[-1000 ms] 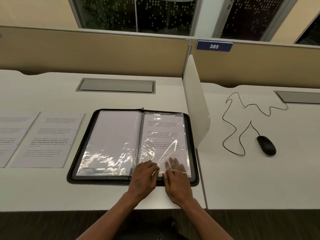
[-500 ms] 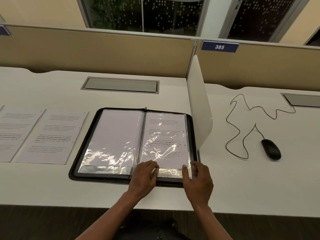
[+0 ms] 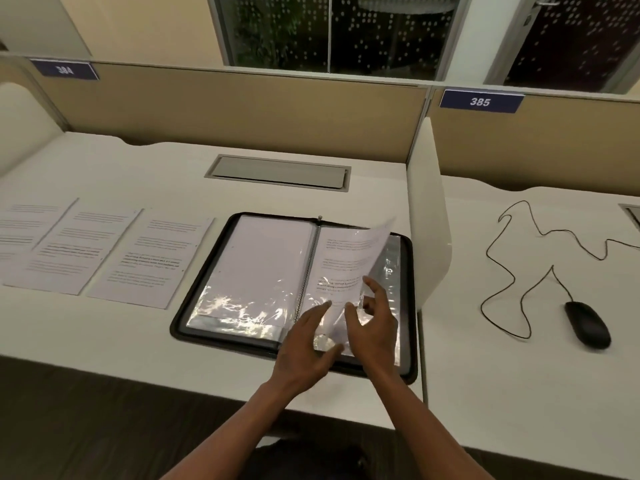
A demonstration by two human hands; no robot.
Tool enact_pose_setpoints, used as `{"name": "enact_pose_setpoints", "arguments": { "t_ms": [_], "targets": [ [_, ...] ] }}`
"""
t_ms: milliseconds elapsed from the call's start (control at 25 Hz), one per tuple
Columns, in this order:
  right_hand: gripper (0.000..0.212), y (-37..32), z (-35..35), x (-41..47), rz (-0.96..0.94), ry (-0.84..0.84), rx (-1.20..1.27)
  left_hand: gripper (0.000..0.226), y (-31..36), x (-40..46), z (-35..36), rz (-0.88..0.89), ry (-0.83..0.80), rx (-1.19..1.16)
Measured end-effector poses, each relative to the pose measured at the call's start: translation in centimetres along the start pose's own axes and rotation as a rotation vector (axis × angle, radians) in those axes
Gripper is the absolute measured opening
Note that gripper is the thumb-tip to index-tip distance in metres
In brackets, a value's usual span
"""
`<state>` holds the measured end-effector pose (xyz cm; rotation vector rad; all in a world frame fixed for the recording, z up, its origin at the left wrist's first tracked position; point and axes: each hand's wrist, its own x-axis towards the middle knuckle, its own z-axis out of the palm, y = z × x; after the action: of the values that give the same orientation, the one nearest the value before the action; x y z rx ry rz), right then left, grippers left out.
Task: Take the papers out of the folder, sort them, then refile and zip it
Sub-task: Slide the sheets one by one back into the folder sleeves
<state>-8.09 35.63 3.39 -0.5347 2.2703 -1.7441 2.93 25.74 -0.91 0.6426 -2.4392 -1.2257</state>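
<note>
**Page Lifted From Open Zip Folder, Desk 384/385**

Where lettering can be read, we record two blue partition plates: "385" [image 3: 480, 101] clearly, and "384" [image 3: 64, 70] blurred but legible. Printed lines on all sheets are too small for us to read.

We find the black zip folder [image 3: 204, 296] lying open on the white desk [image 3: 104, 341], its spiral spine running front to back, plastic sleeves on both halves. Three loose printed sheets [image 3: 152, 261] lie side by side to its left, the nearest just beside the folder's edge.

We note the right hand [image 3: 372, 320] over the folder's right half, thumb and fingers pinching the near edge of a printed page [image 3: 353, 258], which curls upward off the sleeve beneath. The left hand [image 3: 304, 344] lies released, fingers extended over the lower spine area; whether they touch the sleeve we cannot tell.

On the adjoining desk, beyond a white divider panel [image 3: 429, 216], sits a black wired mouse [image 3: 587, 324] with its looped cable [image 3: 512, 282].
</note>
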Motion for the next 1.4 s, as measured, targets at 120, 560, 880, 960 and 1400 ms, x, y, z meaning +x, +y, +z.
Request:
{"name": "enact_pose_setpoints", "arguments": {
  "t_ms": [120, 560, 880, 960, 1400],
  "targets": [
    [0.058, -2.4, 2.2, 0.1, -0.132, -0.171, 0.03, 0.063, 1.7, 1.3, -1.3, -0.06, 0.175, -0.068],
    [0.052, 1.3, 10.2, 1.1, -0.19, -0.556, -0.525, 0.014, -2.8, 1.6, -11.8, -0.517, 0.531, -0.307],
    [0.038, 3.4, 18.1, -0.4, -0.426, -0.409, -0.738, 0.058, -12.3, 0.0, -17.9, -0.386, 0.407, -0.209],
    [0.026, 2.4, 20.1, 0.6, -0.423, -0.322, -0.778, 0.046, -14.2, -0.1, -19.5, -0.32, 0.294, -0.085],
    [0.071, -3.5, 34.7, 5.4, -0.339, -0.419, -0.727, 0.049, -22.8, 4.2, -29.1, -0.151, 0.215, 0.221]
  ]
}}
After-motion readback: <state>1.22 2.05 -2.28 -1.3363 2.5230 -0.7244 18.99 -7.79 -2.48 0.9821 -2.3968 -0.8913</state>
